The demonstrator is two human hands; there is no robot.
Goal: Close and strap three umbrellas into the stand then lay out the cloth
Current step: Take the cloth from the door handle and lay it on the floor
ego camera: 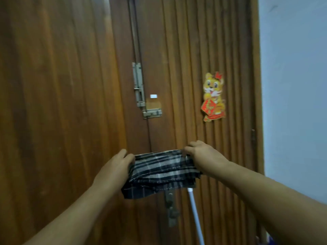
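Both hands up in front of the wooden door point(70, 85), L hand point(115, 167) & R hand point(203, 156) each gripping one end of the folded checked cloth point(159, 172), its long axis running left-right w/ lower folds hanging down, below the tiger sticker point(213, 96).

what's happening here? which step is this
A person is holding up a black-and-white plaid cloth in front of a wooden door. The left hand grips its left edge and the right hand grips the right edge, with the cloth bunched and folded between them, not yet spread out. No umbrellas or stand show in this view, so this looks like the cloth step. A tiger sticker and latches are on the door.
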